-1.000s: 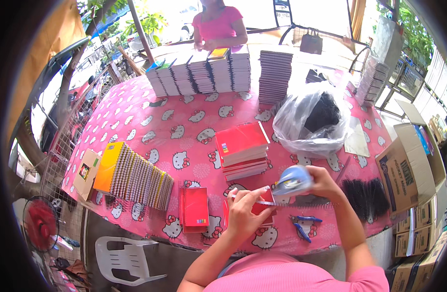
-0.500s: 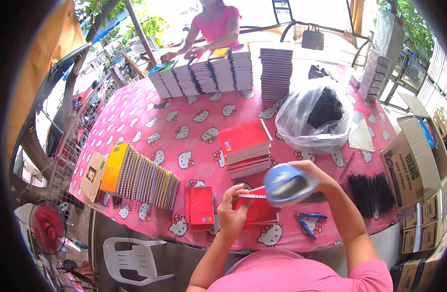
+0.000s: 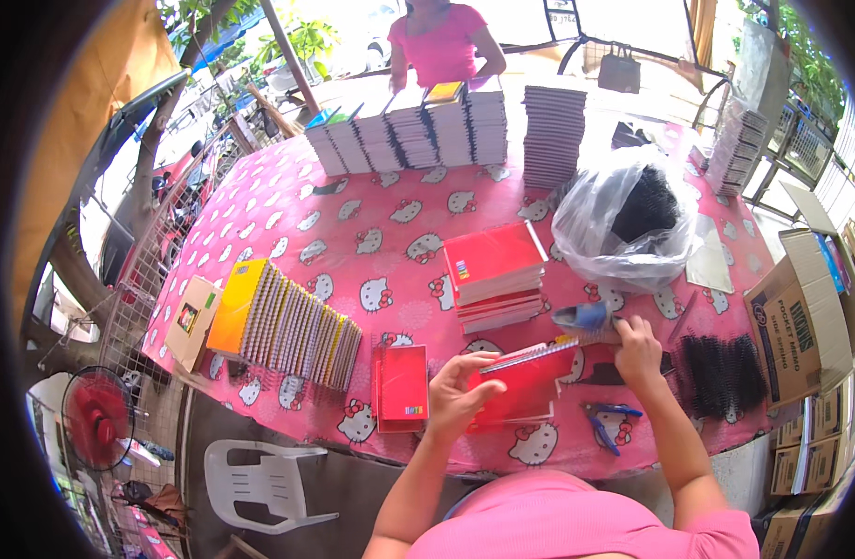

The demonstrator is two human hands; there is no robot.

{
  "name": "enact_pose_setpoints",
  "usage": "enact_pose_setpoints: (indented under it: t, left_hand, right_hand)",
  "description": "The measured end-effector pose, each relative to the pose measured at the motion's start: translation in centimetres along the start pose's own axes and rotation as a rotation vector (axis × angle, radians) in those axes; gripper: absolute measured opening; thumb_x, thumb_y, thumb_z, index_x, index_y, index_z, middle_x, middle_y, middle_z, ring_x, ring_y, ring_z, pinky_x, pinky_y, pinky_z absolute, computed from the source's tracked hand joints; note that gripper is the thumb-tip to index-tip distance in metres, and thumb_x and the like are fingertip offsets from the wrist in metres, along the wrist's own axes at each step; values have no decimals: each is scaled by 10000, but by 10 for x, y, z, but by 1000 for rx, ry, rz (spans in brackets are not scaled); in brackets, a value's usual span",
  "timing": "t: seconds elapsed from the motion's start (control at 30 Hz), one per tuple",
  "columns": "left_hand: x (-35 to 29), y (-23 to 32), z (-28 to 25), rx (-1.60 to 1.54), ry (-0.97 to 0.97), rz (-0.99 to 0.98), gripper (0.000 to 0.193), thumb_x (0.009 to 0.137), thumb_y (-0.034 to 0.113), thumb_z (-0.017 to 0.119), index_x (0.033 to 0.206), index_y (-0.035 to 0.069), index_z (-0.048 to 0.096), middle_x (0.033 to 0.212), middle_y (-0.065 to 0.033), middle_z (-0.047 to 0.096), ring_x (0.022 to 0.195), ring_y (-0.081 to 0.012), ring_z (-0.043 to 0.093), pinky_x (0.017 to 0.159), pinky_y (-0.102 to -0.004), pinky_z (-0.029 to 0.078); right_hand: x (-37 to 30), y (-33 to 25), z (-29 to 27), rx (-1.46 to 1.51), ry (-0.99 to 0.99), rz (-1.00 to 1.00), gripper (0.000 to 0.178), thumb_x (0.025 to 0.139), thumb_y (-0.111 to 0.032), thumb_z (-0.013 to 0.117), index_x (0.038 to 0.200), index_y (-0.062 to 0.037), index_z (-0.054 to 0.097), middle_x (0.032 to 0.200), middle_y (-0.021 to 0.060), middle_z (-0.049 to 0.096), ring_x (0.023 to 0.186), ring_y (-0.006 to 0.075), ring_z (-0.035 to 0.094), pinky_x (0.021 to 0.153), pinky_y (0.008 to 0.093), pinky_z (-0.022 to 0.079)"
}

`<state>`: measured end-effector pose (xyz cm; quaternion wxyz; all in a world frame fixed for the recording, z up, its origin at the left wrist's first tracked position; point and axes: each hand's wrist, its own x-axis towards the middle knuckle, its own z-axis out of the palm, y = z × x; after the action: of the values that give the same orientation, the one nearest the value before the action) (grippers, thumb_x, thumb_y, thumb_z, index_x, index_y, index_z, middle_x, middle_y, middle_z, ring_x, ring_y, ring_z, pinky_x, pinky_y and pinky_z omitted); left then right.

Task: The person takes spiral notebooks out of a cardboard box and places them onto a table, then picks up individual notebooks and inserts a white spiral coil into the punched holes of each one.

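My left hand (image 3: pixel 460 399) holds the bound edge of a small red notebook (image 3: pixel 520 389), thumb and fingers closed on it. Along that edge runs a row of pale holes or coil, too fine to make out. To its right, my right hand (image 3: pixel 640 354) has its fingers pinched near the notebook's far corner; what is between them is hidden. Beside those fingertips is a rounded blue-and-grey object (image 3: pixel 584 317), resting on the table or just above it. Blue-handled cutters (image 3: pixel 609 424) lie below my right wrist. More red notebooks (image 3: pixel 402 384) lie left of my left hand.
A stack of red notebooks (image 3: pixel 494 265) stands ahead, a row of yellow spiral notebooks (image 3: pixel 287 321) at left. A clear bag of black coils (image 3: pixel 623 224), loose black coils (image 3: pixel 723 374) and a cardboard box (image 3: pixel 800 312) are at right. A person (image 3: pixel 438 47) stands behind notebook stacks (image 3: pixel 409 130).
The blue-and-grey object has gone from my raised right hand, close to me, down and away beyond the notebook. My right hand has lowered. The person opposite has drawn their hands off the stacks.
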<state>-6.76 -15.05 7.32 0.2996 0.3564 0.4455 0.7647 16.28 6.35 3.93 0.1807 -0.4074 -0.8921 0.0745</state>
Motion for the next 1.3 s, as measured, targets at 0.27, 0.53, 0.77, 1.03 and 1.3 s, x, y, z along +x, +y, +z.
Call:
enact_pose_setpoints:
  t: [0.27, 0.53, 0.77, 1.03, 1.3]
  left_hand:
    - [-16, 56, 27, 841, -367, 648, 276, 756, -67, 752, 1014, -5, 677, 1018, -148, 689, 882, -177, 684, 766, -282, 580]
    - [-40, 13, 30, 713, -10, 398, 214, 699, -23, 822, 848, -19, 668, 976, -160, 686, 852, -173, 685, 639, -251, 570]
    - [-39, 22, 33, 723, -26, 396, 231, 677, -56, 799, 881, -26, 694, 970, -159, 697, 841, -203, 691, 688, -272, 555]
    - [-35, 19, 31, 690, -13, 401, 245, 674, -71, 784, 901, -32, 700, 962, -164, 699, 837, -200, 692, 686, -270, 553]
    - [-28, 28, 29, 683, -143, 598, 212, 703, -101, 754, 890, -46, 669, 917, -153, 683, 818, -261, 680, 710, -348, 558]
  right_hand:
    - [-137, -30, -1, 56, -80, -44, 587, 736, -296, 758, 1200, 7, 565, 1203, 165, 503, 1140, 364, 461, 979, 511, 348]
    - [-119, -78, -56, 593, -127, -66, 443, 827, -193, 681, 1229, -48, 566, 1095, 156, 552, 1016, 325, 544, 888, 433, 444]
    - [-86, -128, -74, 576, -58, -260, 491, 796, -248, 732, 1217, -52, 574, 1124, 155, 552, 1026, 326, 542, 907, 445, 424]
    - [-82, -129, -83, 518, 20, -305, 479, 788, -263, 748, 1181, -33, 599, 1053, 148, 570, 989, 320, 562, 848, 440, 457]
    - [-77, -87, -47, 1659, -1018, 293, 372, 932, -267, 628, 1204, -15, 598, 1116, 86, 635, 932, 162, 627, 784, 345, 522]
